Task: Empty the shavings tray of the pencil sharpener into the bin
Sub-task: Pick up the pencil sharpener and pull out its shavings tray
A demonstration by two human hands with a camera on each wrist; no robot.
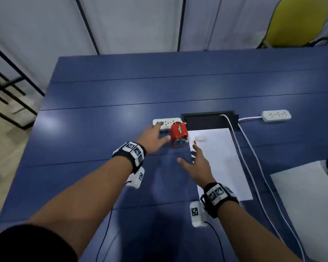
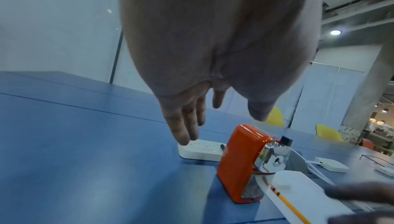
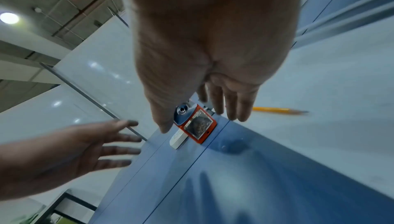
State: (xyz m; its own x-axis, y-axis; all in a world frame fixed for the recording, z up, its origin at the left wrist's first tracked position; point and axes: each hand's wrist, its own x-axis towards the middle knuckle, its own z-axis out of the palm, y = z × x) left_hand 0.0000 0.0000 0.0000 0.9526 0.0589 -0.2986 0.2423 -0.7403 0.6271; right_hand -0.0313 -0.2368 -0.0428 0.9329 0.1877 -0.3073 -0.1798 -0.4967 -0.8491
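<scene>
We find the pencil sharpener (image 1: 179, 135) standing upright on the blue worktop (image 1: 102, 129), about midway between its left and right edges and well back from the near edge, just in front of a white power strip (image 1: 166, 123) and beside the left edge of a sheet of white paper (image 1: 222, 159). Its clear shavings tray (image 3: 198, 126) sits low in the face turned toward us, and the right wrist view shows dark shavings inside it, so we judge the tray is still seated and not yet pulled.

Our left hand (image 1: 153, 136) is the nearer one: it hovers just off the sharpener's left side with fingers spread and straight, thumb tip close to the red body, though we cannot tell whether it touches. It holds nothing. Our right hand (image 1: 198, 163) hangs nearer to us, in front of the tray face and a little to the right, fingers (image 3: 232, 103) likewise loose and extended, grasping nothing. A yellow pencil (image 3: 279, 110) lies on the paper just beyond its fingertips.

So the tray lies straight ahead of the right fingers, and its likely sliding axis runs from the sharpener toward the near edge. We judge the left hand is placed to steady the body from the side while the right draws the tray toward us. No bin shows in any view.
</scene>
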